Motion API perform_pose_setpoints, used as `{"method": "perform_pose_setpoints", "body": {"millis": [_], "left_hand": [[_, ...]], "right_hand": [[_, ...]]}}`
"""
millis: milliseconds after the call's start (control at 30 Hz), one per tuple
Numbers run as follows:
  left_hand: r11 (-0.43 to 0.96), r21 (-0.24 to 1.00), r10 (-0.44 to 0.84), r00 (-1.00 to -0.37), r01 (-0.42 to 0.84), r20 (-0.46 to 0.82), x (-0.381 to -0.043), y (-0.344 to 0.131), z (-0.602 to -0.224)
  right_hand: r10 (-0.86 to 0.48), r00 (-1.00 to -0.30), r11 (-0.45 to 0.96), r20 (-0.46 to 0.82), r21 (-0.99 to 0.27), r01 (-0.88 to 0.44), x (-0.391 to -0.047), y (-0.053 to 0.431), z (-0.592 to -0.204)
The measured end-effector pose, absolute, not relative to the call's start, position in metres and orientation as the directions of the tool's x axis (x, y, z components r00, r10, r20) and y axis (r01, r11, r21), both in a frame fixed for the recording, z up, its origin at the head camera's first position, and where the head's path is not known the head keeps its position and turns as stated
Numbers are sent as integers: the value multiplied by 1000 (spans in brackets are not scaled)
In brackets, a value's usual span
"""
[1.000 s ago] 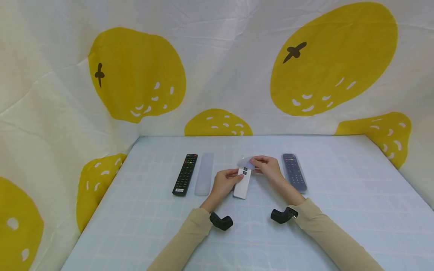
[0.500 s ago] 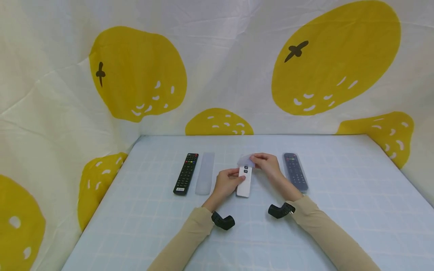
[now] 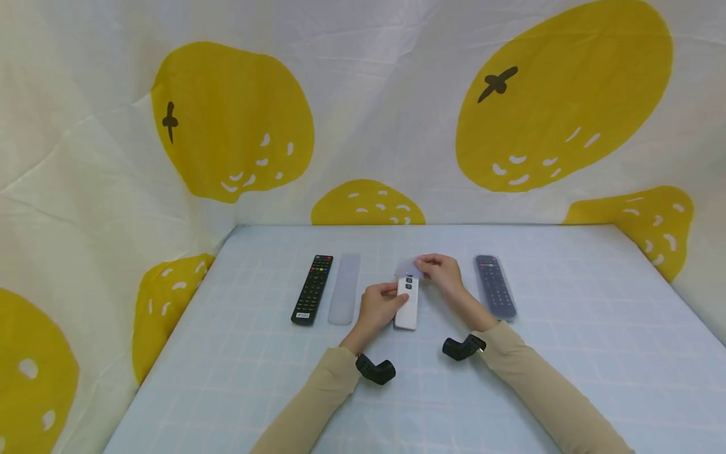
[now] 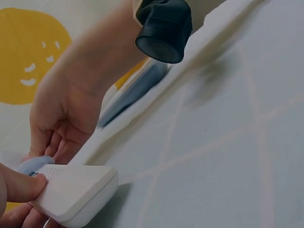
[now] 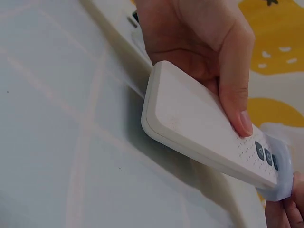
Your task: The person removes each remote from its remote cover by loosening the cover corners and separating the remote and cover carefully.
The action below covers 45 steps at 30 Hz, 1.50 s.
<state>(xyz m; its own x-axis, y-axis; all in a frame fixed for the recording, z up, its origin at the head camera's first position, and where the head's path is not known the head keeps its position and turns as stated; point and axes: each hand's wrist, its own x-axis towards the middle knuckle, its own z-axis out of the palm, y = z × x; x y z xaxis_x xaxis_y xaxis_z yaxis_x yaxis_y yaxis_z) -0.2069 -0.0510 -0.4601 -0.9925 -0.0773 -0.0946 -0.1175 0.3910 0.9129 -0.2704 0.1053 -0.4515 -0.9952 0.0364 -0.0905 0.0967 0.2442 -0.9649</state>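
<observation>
In the head view my left hand point(image 3: 377, 310) grips a white remote control point(image 3: 406, 315) by its side, thumb on top. At its far end, my right hand point(image 3: 445, 273) pinches a translucent soft sleeve point(image 3: 406, 267). The right wrist view shows the sleeve point(image 5: 281, 171) fitted around the remote's button end, with dark buttons partly under its edge. Most of the white body point(image 5: 199, 114) lies outside the sleeve. In the left wrist view the remote point(image 4: 80, 190) is tilted just above the table, and my right fingers partly hide behind it.
Left of my hands lie a black remote point(image 3: 312, 290) and a flat translucent sleeve point(image 3: 343, 290). To the right is a dark remote point(image 3: 495, 287) inside a translucent sleeve. A pale checked cloth covers the table point(image 3: 227, 366); a fruit-patterned curtain point(image 3: 386, 126) hangs behind.
The sleeve covers slightly more of the remote's button end than a second ago. My right hand has shifted slightly left and away from me; the left keeps its grip on the remote.
</observation>
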Motion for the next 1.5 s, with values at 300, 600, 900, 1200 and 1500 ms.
{"method": "perform_pose_setpoints", "body": {"millis": [300, 600, 900, 1200, 1500], "left_hand": [[371, 919, -81, -990, -134, -112, -207, -49, -456], [347, 925, -88, -987, -158, -136, -206, -48, -454], [293, 926, -102, -971, -238, -217, -205, -45, -448], [260, 928, -104, -963, -268, -249, -206, -44, -448], [252, 925, -103, -958, -284, -267, -206, -44, -448]], "right_hand": [[1, -995, 267, -104, -958, 101, -274, 109, -446], [-32, -988, 246, -154, -959, 142, -278, 112, -442], [-69, -984, 232, -163, -962, 143, -278, 114, -435], [-77, -986, 227, -146, -966, 125, -282, 114, -436], [-81, -981, 264, -174, -953, 147, -284, 114, -437]]}}
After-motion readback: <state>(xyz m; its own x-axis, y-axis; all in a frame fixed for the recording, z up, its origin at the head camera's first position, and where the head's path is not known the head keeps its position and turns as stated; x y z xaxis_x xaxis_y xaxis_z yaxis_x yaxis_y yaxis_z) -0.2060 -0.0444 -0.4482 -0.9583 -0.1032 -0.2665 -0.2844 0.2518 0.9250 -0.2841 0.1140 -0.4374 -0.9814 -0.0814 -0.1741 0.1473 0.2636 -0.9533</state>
